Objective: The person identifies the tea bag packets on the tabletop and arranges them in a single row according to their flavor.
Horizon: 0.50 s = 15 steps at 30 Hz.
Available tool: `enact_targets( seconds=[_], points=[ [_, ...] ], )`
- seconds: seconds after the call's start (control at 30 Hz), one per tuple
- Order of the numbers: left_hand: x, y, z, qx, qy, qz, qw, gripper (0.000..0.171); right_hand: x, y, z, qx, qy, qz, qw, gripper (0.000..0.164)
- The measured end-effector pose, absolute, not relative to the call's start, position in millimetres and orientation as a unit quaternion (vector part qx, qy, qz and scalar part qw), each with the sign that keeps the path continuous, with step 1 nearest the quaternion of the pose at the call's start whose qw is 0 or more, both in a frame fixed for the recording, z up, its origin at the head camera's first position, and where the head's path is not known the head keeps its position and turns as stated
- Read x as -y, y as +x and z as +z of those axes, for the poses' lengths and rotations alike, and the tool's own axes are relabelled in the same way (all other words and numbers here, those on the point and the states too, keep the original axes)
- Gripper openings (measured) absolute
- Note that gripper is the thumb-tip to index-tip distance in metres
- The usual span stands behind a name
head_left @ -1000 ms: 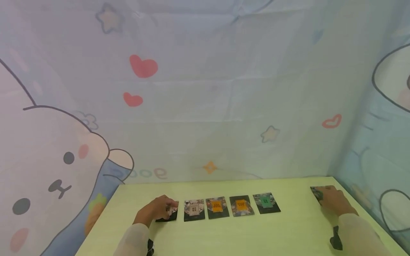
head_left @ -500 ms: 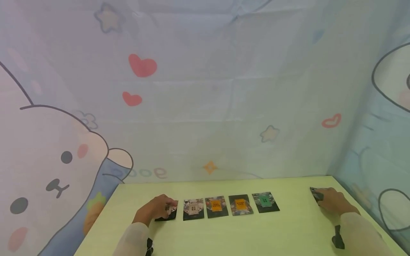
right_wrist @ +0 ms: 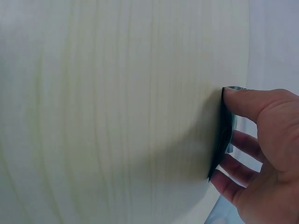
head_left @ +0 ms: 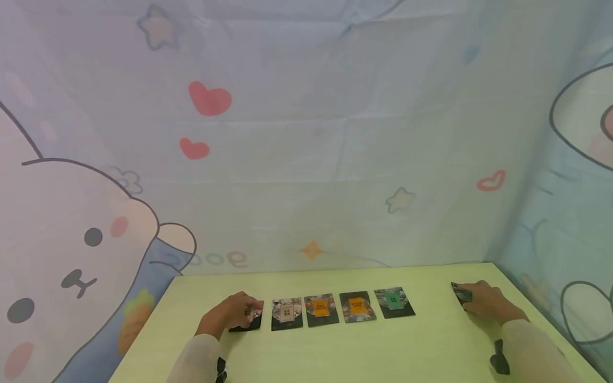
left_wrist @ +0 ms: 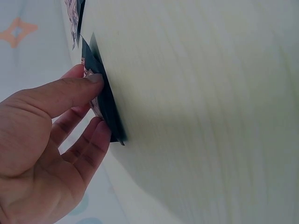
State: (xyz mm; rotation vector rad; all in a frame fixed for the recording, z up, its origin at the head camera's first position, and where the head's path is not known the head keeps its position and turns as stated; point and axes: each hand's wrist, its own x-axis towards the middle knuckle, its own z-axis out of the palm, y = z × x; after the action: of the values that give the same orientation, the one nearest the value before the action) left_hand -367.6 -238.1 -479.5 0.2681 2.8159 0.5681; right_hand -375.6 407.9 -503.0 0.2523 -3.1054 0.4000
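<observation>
My left hand [head_left: 230,311] holds a small flat packet [head_left: 257,321], dark with a pale label, at the left end of a row on the table. In the left wrist view, the thumb lies across the face of this packet [left_wrist: 110,112] and the fingers meet its edges. Far to the right, my right hand [head_left: 493,302] grips another dark printed packet [head_left: 460,292]. The right wrist view shows that packet [right_wrist: 225,133] slightly bowed between the thumb at one end and fingers at the other, with a shadow on the table beside it.
Beside the left hand lie a packet with a beige label [head_left: 287,323], two with orange labels, one nearer the left [head_left: 322,308] and one nearer the right [head_left: 357,307], and one with a green label [head_left: 395,300]. A cartoon-print cloth [head_left: 306,159] hangs behind the pale yellow table [head_left: 359,356].
My right hand has shifted a little to the left with its packet. The left hand keeps its place on the end packet, and the row stays put while the view drifts slightly.
</observation>
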Motion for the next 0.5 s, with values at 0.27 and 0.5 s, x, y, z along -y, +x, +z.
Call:
enact_targets(
  seconds=[0.27, 0.5],
  points=[
    [237, -367, -477, -0.967, 0.083, 0.203, 0.128, 0.052, -391, -374, -505, 0.987, 0.086, 0.133, -0.01, 0.055],
    [236, -365, -476, -0.966, 0.085, 0.208, 0.129, 0.052, -375, -374, -506, 0.987, 0.082, 0.134, -0.021, 0.056]
  ],
)
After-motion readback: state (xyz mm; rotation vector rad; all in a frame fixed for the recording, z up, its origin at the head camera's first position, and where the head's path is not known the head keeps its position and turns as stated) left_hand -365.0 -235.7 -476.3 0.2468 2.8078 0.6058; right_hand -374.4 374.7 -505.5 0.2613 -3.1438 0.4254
